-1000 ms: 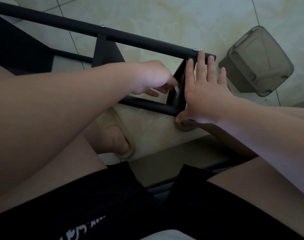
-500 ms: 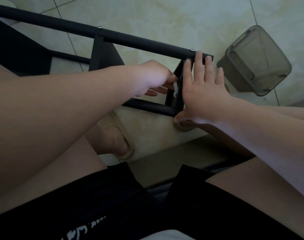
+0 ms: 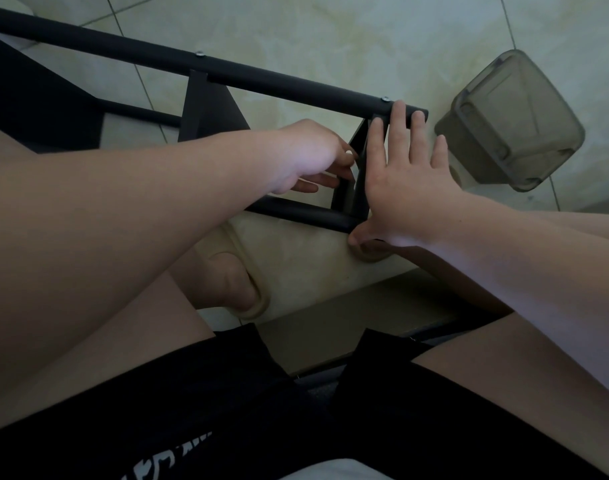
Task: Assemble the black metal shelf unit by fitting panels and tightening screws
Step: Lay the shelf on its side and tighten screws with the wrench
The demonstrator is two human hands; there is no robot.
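Note:
The black metal shelf frame lies on its side on the tiled floor, its top rail (image 3: 279, 81) running from upper left to centre right. A short black end panel (image 3: 344, 192) joins that rail to the lower rail (image 3: 296, 209). My right hand (image 3: 407, 181) lies flat against the panel's outer face, fingers straight, fingertips on the top rail's end. My left hand (image 3: 310, 150) reaches inside the frame, its curled fingers pinching a small pale piece (image 3: 349, 153) against the panel's inner face. Silver screw heads (image 3: 385, 98) show on the top rail.
A smoky translucent plastic tub (image 3: 511, 123) lies tipped over on the floor right of the frame. A second triangular panel (image 3: 209, 112) and a large dark panel (image 3: 36, 109) sit further left. My foot in a beige slipper (image 3: 251, 271) rests under the lower rail.
My left hand's fingers have shifted slightly at the panel's inner face. My right hand stays pressed flat on the panel.

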